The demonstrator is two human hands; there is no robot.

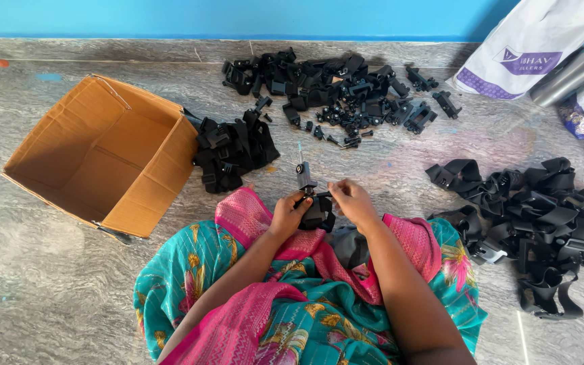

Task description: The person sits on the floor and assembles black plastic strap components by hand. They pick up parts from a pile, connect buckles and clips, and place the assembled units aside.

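Open cardboard box (103, 159) lying at far left, a finished-looking pile of strapped mounts (232, 152) touching its side. At centre, over the lap: left hand (288, 215) closed around a black plastic mount (315, 209), right hand (350, 200) pinching a small screw-like piece at its top. Risk, as judged: slipping of that tiny piece from the pinch, loss among folds of cloth. Loose black straps (535, 216) heaped at right, easily tangled.

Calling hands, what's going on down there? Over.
Left hand and right hand both gripping one black clip piece. Nothing blocking. Strap pile right, open cardboard box left.
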